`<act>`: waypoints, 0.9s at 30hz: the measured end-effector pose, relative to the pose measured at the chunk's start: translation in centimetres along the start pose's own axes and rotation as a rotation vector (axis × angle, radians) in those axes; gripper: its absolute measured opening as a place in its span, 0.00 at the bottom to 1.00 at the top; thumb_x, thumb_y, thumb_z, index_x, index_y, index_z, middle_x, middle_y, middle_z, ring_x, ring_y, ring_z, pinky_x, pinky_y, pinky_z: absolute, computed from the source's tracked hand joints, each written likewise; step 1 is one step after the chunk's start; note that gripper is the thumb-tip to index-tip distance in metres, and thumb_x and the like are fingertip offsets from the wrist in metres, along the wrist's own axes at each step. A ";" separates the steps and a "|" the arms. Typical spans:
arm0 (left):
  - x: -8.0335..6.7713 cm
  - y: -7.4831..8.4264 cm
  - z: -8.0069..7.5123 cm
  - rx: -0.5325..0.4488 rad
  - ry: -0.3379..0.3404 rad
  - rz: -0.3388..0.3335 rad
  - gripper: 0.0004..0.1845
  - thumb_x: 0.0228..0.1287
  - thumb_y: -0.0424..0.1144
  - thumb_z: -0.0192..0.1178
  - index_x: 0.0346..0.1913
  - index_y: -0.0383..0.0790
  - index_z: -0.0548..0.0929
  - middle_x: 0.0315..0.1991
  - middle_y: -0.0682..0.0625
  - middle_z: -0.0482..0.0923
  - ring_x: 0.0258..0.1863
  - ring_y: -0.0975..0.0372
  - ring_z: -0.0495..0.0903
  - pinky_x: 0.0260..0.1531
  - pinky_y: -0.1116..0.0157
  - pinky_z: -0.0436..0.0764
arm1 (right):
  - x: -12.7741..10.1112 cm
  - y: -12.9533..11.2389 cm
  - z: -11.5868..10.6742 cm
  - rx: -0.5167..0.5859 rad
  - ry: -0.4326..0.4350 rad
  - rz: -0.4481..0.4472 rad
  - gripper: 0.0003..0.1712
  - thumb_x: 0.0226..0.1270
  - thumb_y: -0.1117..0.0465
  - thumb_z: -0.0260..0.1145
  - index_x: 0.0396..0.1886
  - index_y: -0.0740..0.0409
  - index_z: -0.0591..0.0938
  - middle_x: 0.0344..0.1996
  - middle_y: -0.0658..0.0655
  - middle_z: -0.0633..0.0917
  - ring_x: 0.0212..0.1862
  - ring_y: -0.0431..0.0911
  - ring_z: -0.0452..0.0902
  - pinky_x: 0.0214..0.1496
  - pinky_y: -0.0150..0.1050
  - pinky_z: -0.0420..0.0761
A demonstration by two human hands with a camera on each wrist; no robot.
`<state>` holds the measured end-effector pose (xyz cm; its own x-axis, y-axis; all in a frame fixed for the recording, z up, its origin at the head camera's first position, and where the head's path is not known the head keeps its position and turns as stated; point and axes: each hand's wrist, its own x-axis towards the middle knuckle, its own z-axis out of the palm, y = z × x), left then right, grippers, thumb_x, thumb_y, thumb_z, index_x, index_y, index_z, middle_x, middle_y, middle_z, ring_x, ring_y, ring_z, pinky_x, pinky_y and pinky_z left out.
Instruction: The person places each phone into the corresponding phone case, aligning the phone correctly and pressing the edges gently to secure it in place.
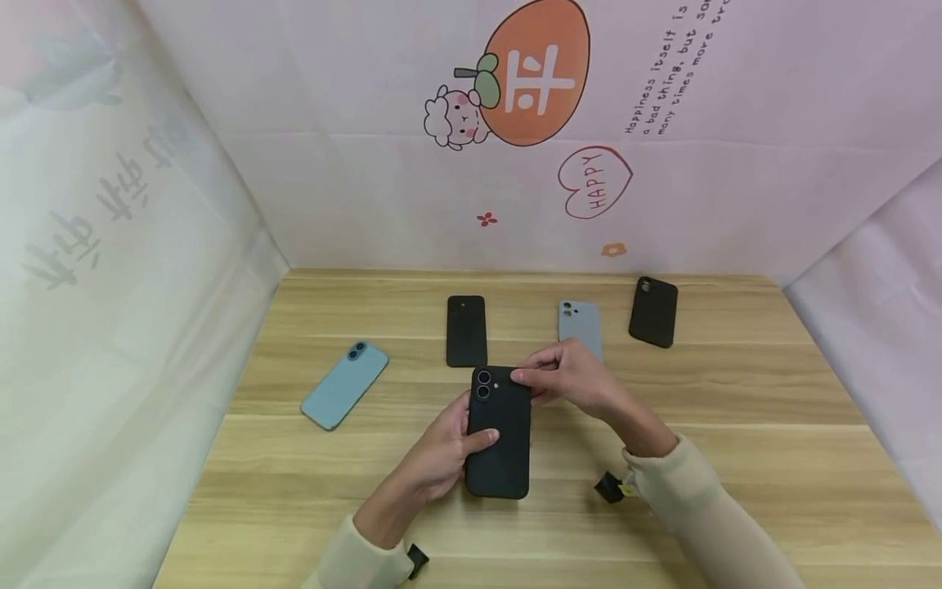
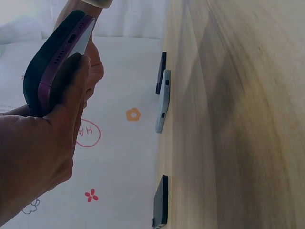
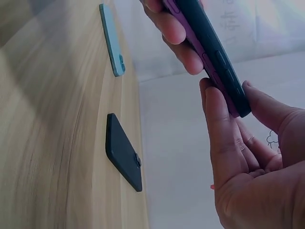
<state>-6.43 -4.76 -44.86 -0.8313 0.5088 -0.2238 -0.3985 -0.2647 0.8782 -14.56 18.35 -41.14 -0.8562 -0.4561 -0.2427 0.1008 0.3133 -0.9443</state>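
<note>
**Both hands on the phone, lens end away from me**

Plainly, I had the phone between my two hands, lifted clear of the table over the middle of it, nearer the near edge than the far one. It wore a black case, back upward, and from the wrist views a purple edge showed along its side where the case met it. Its long axis ran from me toward the far edge, almost square to the near edge, with the two lenses at the far end and the port end pointing back at me.

My left hand lay to the left of the phone and held its lower half, fingers curled under and the thumb laid across the back. My right hand came in from the right at the far end, thumb and fingers pinching the top right corner beside the lenses. So both hands were touching it; the left carried most of its length, the right only the corner.

The rest lay flat and well apart from my hands: a blue phone toward the left edge, slanted, a black case just beyond the held phone, a blue case partly hidden behind my right hand, and another black case toward the far right corner.
</note>
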 end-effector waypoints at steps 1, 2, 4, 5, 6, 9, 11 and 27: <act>0.0 0.0 0.0 -0.004 -0.002 0.000 0.33 0.79 0.20 0.49 0.81 0.32 0.54 0.72 0.31 0.72 0.66 0.40 0.80 0.63 0.51 0.82 | 0.0 0.0 0.0 0.005 0.000 -0.002 0.14 0.73 0.61 0.73 0.48 0.70 0.90 0.34 0.60 0.93 0.36 0.49 0.91 0.44 0.55 0.90; -0.1 0.1 0.0 -0.007 -0.003 -0.001 0.33 0.79 0.20 0.49 0.81 0.32 0.54 0.72 0.31 0.72 0.65 0.40 0.80 0.63 0.51 0.82 | 0.0 0.0 0.0 0.011 0.001 -0.003 0.14 0.73 0.62 0.73 0.47 0.70 0.90 0.34 0.60 0.93 0.35 0.48 0.91 0.43 0.53 0.91; -0.1 0.1 0.0 -0.016 -0.004 -0.005 0.33 0.79 0.20 0.49 0.81 0.33 0.55 0.72 0.31 0.73 0.65 0.39 0.80 0.63 0.51 0.82 | -0.1 0.0 0.1 0.020 0.002 -0.005 0.13 0.73 0.63 0.73 0.47 0.71 0.90 0.33 0.60 0.93 0.34 0.47 0.91 0.40 0.49 0.91; -0.1 0.1 -0.1 -0.021 -0.005 -0.007 0.33 0.79 0.20 0.49 0.81 0.33 0.55 0.72 0.31 0.73 0.64 0.39 0.81 0.63 0.51 0.82 | -0.1 0.0 0.1 0.023 0.000 -0.008 0.13 0.73 0.63 0.73 0.47 0.71 0.90 0.33 0.60 0.93 0.34 0.47 0.91 0.39 0.46 0.92; -0.1 0.1 -0.1 -0.026 -0.006 -0.007 0.33 0.79 0.20 0.49 0.81 0.33 0.55 0.72 0.31 0.73 0.64 0.39 0.81 0.63 0.51 0.82 | -0.1 0.0 0.1 0.027 0.000 -0.010 0.13 0.73 0.63 0.73 0.47 0.71 0.90 0.33 0.60 0.93 0.34 0.47 0.91 0.38 0.44 0.92; -0.2 0.1 -0.1 -0.039 -0.012 -0.011 0.33 0.78 0.19 0.49 0.81 0.33 0.54 0.72 0.30 0.72 0.64 0.38 0.81 0.63 0.50 0.81 | -0.1 0.2 0.2 0.040 0.001 0.001 0.12 0.73 0.63 0.73 0.45 0.70 0.90 0.32 0.59 0.92 0.33 0.47 0.90 0.37 0.42 0.91; -0.2 0.1 -0.1 -0.046 -0.015 -0.014 0.34 0.78 0.20 0.49 0.82 0.33 0.54 0.72 0.30 0.72 0.63 0.37 0.81 0.63 0.50 0.81 | 0.0 0.3 0.2 0.054 0.002 0.001 0.12 0.73 0.64 0.73 0.45 0.71 0.90 0.32 0.58 0.92 0.33 0.46 0.90 0.37 0.41 0.91; -0.3 0.6 -0.4 0.042 -0.024 -0.031 0.29 0.84 0.30 0.49 0.82 0.40 0.57 0.70 0.35 0.76 0.65 0.44 0.81 0.65 0.50 0.81 | -0.4 0.0 0.4 0.082 0.007 -0.059 0.11 0.75 0.69 0.69 0.44 0.78 0.87 0.30 0.58 0.91 0.29 0.45 0.88 0.36 0.42 0.91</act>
<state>-6.59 -5.38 -44.41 -0.8092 0.5356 -0.2416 -0.4070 -0.2144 0.8879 -14.02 18.23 -41.12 -0.8655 -0.4656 -0.1847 0.0911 0.2163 -0.9721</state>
